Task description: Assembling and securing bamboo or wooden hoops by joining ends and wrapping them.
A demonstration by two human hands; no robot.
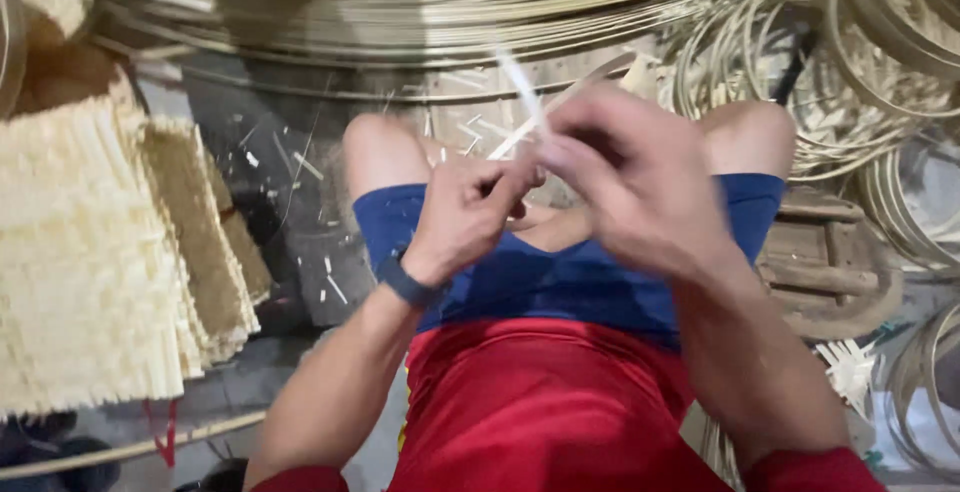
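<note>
Red cloth of the person's shirt fills the bottom of the view, with blue shorts above it and two bare knees further up. Both hands meet over the lap, a little above the shorts.

Between them is the thin pale bamboo strip, a flat, narrow sliver. Its long axis runs from the place where the fingers meet, up and slightly to the left, away from the body, and its free end is blurred by motion. A second pale sliver seems to cross it, going up to the right, but I cannot tell if it is a separate piece or only lies on the ground behind.

The left hand, with a dark band on the wrist, is closed, and its fingertips pinch the lower end of the strip. The right hand is blurred; its fingers curl down over the same point, touching or almost touching the left fingers, and I cannot tell if they really grip the strip. So the strip begins at the fingertips and points away from both hands, with the left hand holding it most clearly.

On the left lie stacked mats of cut pale bamboo sticks. Coils of long bamboo strips lie across the top and round hoops on the right.
</note>
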